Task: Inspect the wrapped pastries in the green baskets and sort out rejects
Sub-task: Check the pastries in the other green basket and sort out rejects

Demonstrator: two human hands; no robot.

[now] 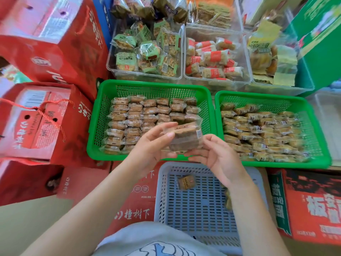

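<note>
Our hands: left hand (151, 146) and right hand (215, 154) pinch one wrapped pastry (184, 138) between them, fingers curled on its ends, above the near rim of the left green basket (103, 115). Its long axis runs roughly left-right, tilted. Two green baskets, second one (313, 111) beside; one grey basket (193, 206) below holds at least one loose pastry (186, 182).

Floor (27, 222): two green baskets (97, 115) side by side; clear bins (181, 52) behind them; grey-blue basket (193, 206) in front; red cartons (42, 119) at left, another at right.
</note>
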